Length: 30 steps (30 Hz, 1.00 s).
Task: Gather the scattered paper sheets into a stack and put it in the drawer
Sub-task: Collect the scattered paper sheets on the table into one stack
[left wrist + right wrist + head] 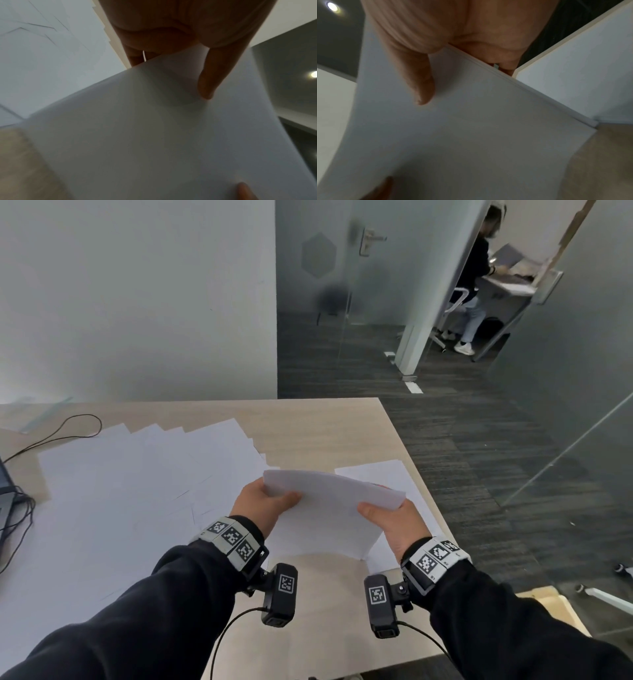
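Both hands, left hand (263,503) and right hand (394,522), are grasping a bowed stack of white paper sheets (329,508) at lower centre, fingers mostly hidden behind it. More white sheets (137,474) are covering the pale wooden counter (325,433) at left.

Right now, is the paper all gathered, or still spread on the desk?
Still partly spread. Both hands hold a small stack upright, while fanned loose sheets cover the desk and one sheet lies behind the stack.

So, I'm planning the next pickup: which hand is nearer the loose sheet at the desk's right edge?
Right. The right hand holds the stack directly above that sheet; the left hand grips the stack's far side.
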Motion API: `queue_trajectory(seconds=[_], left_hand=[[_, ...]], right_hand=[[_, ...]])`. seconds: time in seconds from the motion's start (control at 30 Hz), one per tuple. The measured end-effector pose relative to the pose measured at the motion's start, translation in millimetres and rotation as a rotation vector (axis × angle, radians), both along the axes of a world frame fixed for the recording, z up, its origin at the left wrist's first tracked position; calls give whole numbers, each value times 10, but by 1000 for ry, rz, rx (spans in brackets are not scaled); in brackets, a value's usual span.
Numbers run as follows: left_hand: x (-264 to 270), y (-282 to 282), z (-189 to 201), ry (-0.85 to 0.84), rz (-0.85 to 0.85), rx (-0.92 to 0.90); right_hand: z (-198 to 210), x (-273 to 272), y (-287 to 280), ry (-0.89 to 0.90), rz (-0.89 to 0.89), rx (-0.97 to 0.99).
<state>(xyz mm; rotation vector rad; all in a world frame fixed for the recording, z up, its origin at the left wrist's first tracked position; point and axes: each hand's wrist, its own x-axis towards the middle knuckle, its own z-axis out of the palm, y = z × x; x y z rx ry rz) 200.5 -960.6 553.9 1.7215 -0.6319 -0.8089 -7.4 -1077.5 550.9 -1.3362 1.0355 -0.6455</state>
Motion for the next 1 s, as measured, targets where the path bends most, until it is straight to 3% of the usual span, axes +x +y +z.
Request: queue_trajectory(seconds=[0.1,0.3,0.53,0.7,0.77,0.9,1.0], left_hand=[[15,11,-54,-5,-31,79],[64,55,-22,-43,-9,-44],[47,173,-471,-49,-107,183],[-6,139,-576,-60,-74,116],[-17,120,-651,-66,-59,163],[-97,43,-881,-71,-91,339],[-92,-121,-909,-93,-72,363]], right_hand=[[-51,5,18,68,11,11],[-1,25,-17,54,-16,5],[-351,-54,-9,267,116,-19],[-349,-137,-38,273,83,-18],[-430,-160,-77,310,140,4],[-706,-196,-209,554,341,-41],[-802,-234,-412,541,363,-82]])
